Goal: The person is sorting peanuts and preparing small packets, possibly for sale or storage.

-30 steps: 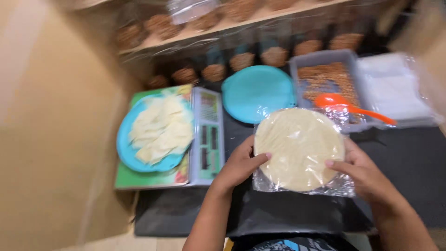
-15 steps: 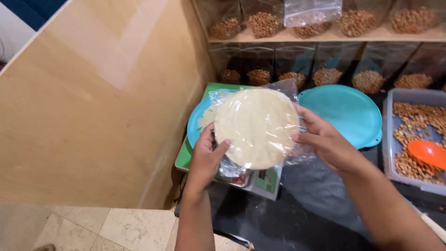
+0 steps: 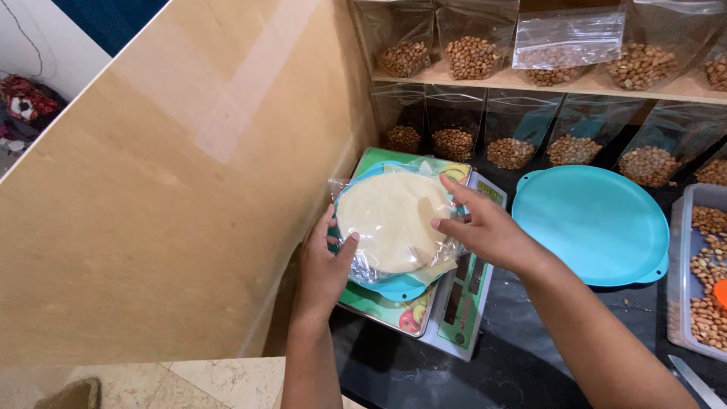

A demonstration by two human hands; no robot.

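Looking down from the head view, one item in hand: a clear plastic bag of round flat wafers [image 3: 392, 221], pale cream, lying flat and face up over a blue plate [image 3: 399, 286] that sits on the platform of a weighing scale [image 3: 454, 314] at the counter's left edge, hard against the wooden side panel [image 3: 189, 189].

Left hand [image 3: 322, 269]: at the bag's near-left rim, thumb on top of the stack, fingers curled beneath; grip closed on the bag's edge.

Right hand [image 3: 485, 231]: at the bag's right rim, forefinger stretched across the top toward the far edge, thumb pressed to the near side; grip likewise closed on the bag. Forearm runs in from the near right corner.

Relation of note: the bag lies between the two hands, left of the right hand and right of the left, both touching it, neither nearer. Being round, the stack has no long axis; its flat face is level with the plate.

Adjacent: a teal round lid [image 3: 591, 223] flat on the counter just right of the scale, apart from it; a clear tub of peanuts [image 3: 708, 291] at the right edge; bagged nuts [image 3: 473, 57] upright on a shelf [image 3: 560, 85] along the back.
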